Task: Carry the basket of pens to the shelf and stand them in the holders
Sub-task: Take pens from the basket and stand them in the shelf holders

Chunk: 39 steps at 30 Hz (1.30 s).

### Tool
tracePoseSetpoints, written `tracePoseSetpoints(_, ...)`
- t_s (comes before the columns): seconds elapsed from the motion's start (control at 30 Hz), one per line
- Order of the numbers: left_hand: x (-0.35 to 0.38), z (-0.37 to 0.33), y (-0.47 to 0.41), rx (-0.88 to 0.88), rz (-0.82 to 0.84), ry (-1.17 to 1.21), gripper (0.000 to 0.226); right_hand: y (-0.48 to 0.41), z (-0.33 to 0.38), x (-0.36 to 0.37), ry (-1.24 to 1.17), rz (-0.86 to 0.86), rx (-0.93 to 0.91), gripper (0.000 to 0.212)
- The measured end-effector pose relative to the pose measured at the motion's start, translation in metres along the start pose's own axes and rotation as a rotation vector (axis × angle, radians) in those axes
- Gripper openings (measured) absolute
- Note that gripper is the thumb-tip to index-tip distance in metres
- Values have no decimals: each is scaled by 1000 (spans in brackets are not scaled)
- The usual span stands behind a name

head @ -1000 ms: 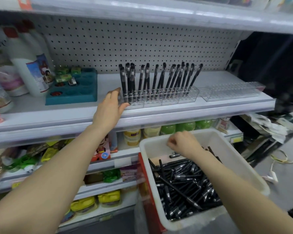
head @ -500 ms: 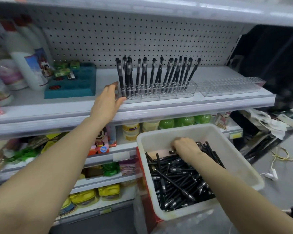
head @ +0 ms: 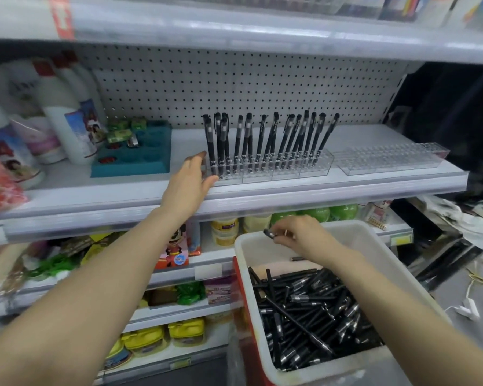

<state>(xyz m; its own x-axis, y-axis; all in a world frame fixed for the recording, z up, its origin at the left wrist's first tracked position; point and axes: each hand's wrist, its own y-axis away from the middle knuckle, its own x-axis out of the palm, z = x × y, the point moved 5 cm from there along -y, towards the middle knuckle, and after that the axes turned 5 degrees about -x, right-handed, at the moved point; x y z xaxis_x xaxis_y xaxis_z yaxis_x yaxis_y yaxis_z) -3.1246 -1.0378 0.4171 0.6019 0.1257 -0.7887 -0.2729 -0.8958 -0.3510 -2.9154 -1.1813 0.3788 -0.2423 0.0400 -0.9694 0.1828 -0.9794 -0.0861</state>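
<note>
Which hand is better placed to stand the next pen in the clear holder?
The right. The right hand pinches a black pen above the white basket, ready to lift. The left hand rests with straight fingers against the left end of the clear holder, likely steadying it, and holds no pen.

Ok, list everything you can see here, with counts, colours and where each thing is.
Left holder: one, clear, middle shelf.
Standing pens: over a dozen, black, in left holder.
Right holder: one, clear, empty, same shelf.
Basket: one, white, lower right.
Loose pens: many, black, in basket.
Tray: one, teal, left of holders.
Bottles: several, white, shelf's far left.
Left hand: touches left holder's end.
Right hand: pinches one black pen above basket.
</note>
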Motion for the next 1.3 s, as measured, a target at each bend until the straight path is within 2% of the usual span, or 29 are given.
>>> tracePoseSetpoints(0.23,-2,-1,0,-10,8,5,59,-47,40,-125,-520,-596,35,6)
tracePoseSetpoints(0.37,-2,-2,1,-2,9,17,57,-75,48,-144,-655,-770,33,11)
tracePoseSetpoints(0.57,-2,-2,1,-5,8,34,56,-107,50,-132,-621,-793,51,18)
tracePoseSetpoints(0.63,-3,-3,2,-5,7,29,54,-113,51,-131,-572,-781,57,14)
tracePoseSetpoints(0.7,-3,-3,1,-11,8,30,53,-120,52,-129,-523,-742,60,7)
tracePoseSetpoints(0.9,-2,-2,0,-4,2,28,55,-138,53,-101,-349,-535,104,14)
tracePoseSetpoints(1.13,-1,0,0,-4,-7,5,57,-133,53,-98,-395,-578,96,22)
tracePoseSetpoints(1.3,-3,-1,0,0,-14,-4,56,-105,44,-93,-378,-624,74,15)
